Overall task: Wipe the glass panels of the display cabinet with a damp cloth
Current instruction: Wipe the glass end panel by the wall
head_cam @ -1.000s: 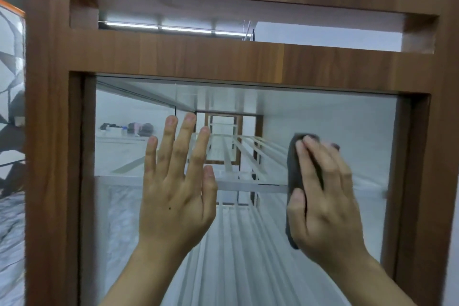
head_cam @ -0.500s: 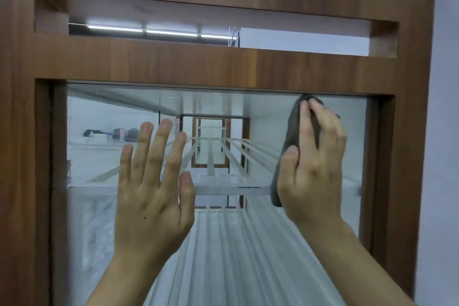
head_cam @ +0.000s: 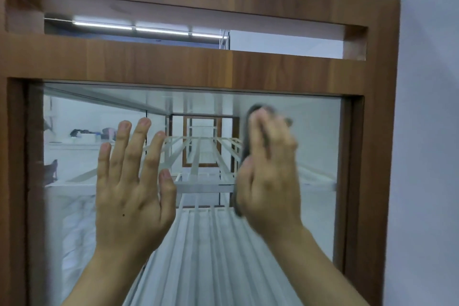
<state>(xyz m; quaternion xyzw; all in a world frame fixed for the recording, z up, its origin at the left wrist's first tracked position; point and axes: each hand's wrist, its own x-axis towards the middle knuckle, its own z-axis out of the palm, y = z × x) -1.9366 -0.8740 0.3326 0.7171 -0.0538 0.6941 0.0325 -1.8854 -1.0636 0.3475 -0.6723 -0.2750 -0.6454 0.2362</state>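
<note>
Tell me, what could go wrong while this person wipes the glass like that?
The bare left hand seems to rest flat on the glass panel, so it may leave fresh prints there. The right hand is blurred and only presses the grey cloth flat, so the cloth could slip out and drop. Near the top, the damp cloth might wet the wooden frame.

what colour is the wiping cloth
Dark grey. The cloth shows, blurred, under the right hand in the head view.
</note>
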